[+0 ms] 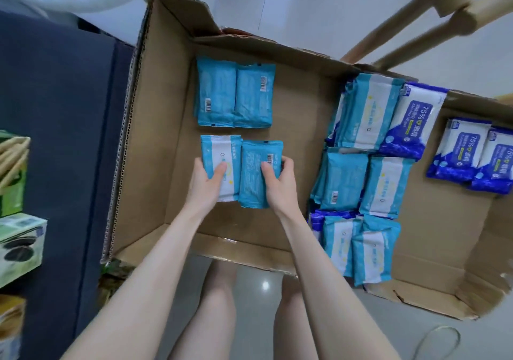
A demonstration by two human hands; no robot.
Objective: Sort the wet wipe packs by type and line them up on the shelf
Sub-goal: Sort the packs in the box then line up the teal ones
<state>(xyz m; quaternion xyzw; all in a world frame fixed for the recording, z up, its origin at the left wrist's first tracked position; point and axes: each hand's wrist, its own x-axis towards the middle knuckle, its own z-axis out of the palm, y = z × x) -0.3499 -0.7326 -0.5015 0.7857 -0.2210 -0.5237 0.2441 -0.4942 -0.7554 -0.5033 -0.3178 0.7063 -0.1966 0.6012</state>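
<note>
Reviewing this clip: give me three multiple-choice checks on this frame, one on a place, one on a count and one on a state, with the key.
1. Where do the dark blue packs lie?
A) in the right part of the cardboard box
B) on the sofa
C) on the floor

2. How many light blue packs show in the row farthest from the person?
A) one
B) two
C) five

3. Which side of the right-hand pack, gripped by the right hand, faces up?
A) barcode side
B) white-banded front
C) torn-open side

Key:
1 A, they lie right of the sorted rows.
2 B, two lie side by side.
3 A, its barcode shows; the left-hand pack, held by the left hand, shows the white band.
</note>
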